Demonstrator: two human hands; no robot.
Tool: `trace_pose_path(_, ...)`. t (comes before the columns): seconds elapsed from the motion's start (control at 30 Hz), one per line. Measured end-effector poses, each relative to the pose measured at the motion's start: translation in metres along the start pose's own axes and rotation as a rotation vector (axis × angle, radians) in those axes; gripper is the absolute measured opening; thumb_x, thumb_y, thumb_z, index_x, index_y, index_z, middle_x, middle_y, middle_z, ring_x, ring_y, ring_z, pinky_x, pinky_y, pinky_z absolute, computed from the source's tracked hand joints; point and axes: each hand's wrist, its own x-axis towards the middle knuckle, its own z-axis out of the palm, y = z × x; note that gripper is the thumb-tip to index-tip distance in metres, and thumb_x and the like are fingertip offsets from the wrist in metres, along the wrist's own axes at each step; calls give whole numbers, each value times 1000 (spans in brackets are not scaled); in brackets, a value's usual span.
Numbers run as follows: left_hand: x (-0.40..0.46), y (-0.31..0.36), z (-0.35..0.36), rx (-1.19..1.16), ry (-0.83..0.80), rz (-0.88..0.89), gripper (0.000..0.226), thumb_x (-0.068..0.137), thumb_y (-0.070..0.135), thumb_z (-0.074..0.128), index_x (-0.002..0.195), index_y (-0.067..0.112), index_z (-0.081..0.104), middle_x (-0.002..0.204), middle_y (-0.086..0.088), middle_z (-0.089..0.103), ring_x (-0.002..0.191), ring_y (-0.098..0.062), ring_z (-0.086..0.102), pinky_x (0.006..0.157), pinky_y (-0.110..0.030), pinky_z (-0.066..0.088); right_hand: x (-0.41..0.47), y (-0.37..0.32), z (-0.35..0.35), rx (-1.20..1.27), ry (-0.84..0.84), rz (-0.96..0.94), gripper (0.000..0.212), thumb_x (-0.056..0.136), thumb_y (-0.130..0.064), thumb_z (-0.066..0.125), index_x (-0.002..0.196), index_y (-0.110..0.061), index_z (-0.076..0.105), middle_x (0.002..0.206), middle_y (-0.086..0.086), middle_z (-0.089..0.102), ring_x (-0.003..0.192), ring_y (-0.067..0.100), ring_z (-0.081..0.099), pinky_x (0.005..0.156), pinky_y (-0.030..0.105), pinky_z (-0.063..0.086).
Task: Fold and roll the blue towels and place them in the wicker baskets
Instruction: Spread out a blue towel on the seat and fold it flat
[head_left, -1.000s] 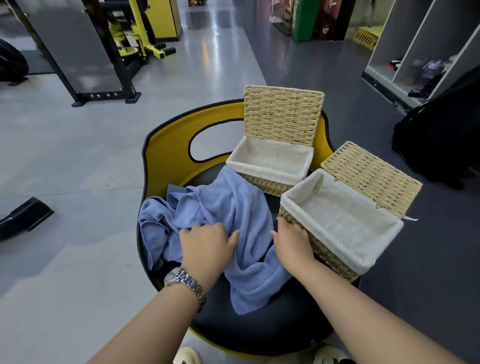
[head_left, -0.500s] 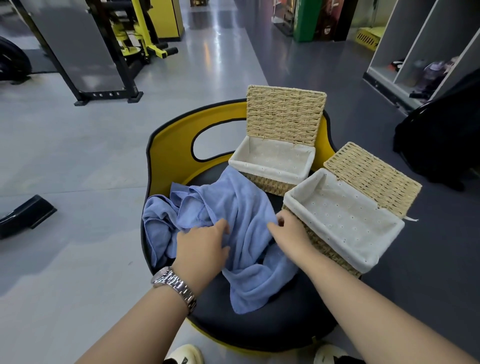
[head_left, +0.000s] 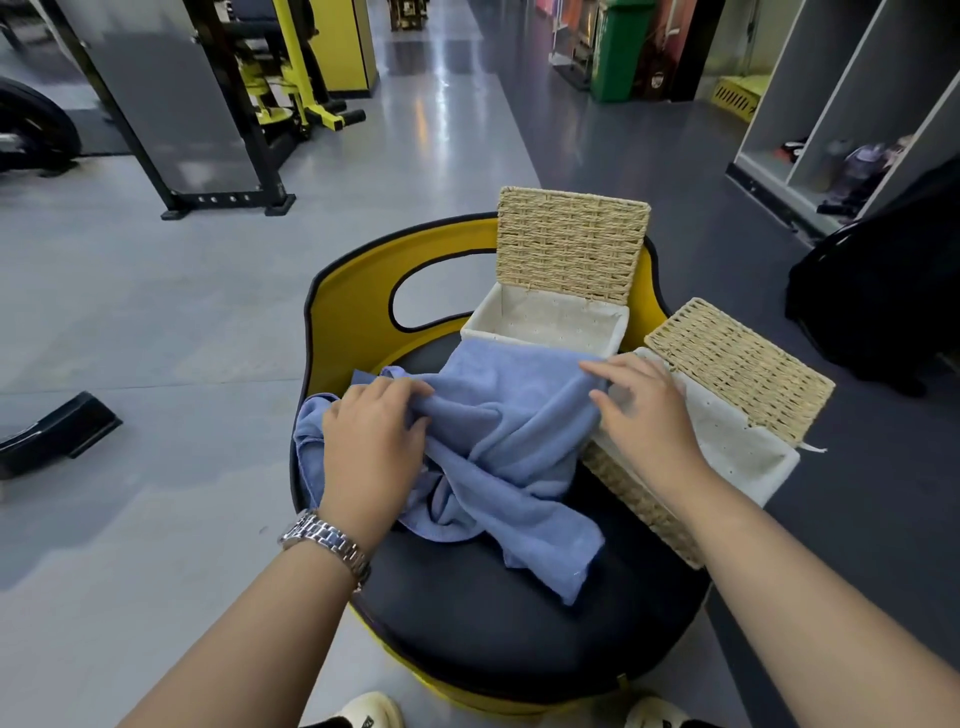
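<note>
A crumpled blue towel (head_left: 509, 441) lies on the black seat of a yellow-backed chair (head_left: 493, 644). My left hand (head_left: 371, 447), with a wristwatch on it, grips a bunch of the towel at its left side. My right hand (head_left: 647, 415) pinches the towel's upper right edge, and the cloth is stretched between the two hands. More blue cloth (head_left: 310, 434) shows under my left hand. Two wicker baskets with white liners stand open on the seat: one at the back (head_left: 545, 319) with its lid upright, one at the right (head_left: 748, 457) under my right hand.
The chair stands on a grey gym floor. Black and yellow exercise machines (head_left: 260, 104) are at the back left and a black object (head_left: 52, 431) lies on the floor at left. A black bag (head_left: 883, 275) and open shelving (head_left: 852, 130) are at the right.
Both hands have moved up and away from me and have lifted the towel's upper edge. The right hand went from the near basket's corner to the towel's upper right edge.
</note>
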Motion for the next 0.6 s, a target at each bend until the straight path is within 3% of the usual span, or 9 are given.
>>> trace_pose_path(0.1, 5, -1, -5, -19, 67, -14, 38, 75, 0, 62, 102, 27, 65, 93, 2, 68, 90, -29, 58, 75, -40, 43, 0, -6, -16, -111, 148, -121, 25, 84, -9, 65, 102, -25, 71, 88, -16, 54, 97, 19, 49, 93, 30, 24)
trace_pose_path(0.27, 15, 4, -24, 104, 203, -28, 31, 84, 3, 57, 100, 27, 67, 92, 1, 64, 88, -29, 54, 76, -39, 34, 5, -27, -45, -287, 361, -270, 14, 84, -14, 66, 96, -18, 71, 82, -6, 61, 88, 20, 49, 93, 39, 29)
trace_pose_path(0.4, 17, 11, -36, 89, 152, -71, 24, 86, 7, 55, 99, 24, 67, 98, -6, 57, 89, -31, 51, 73, -42, 37, 2, -36, -63, -310, 367, -283, 6, 88, -22, 61, 90, -20, 66, 83, -3, 56, 86, 22, 50, 90, 35, 28)
trace_pose_path(0.5, 18, 16, -49, 28, 158, -98, 20, 87, 9, 56, 96, 24, 67, 114, -10, 53, 100, -34, 48, 78, -44, 42, 0, -38, -72, -252, 325, -283, 11, 88, -28, 55, 87, -20, 61, 90, -4, 56, 88, 18, 49, 92, 30, 25)
trace_pose_path(0.6, 20, 24, -62, -23, 159, -83, 20, 90, 11, 53, 97, 25, 65, 117, -4, 55, 109, -32, 49, 85, -45, 40, -4, -46, -82, -95, 278, -267, 9, 90, -21, 55, 84, -15, 54, 96, -4, 63, 93, 13, 49, 104, 39, 30)
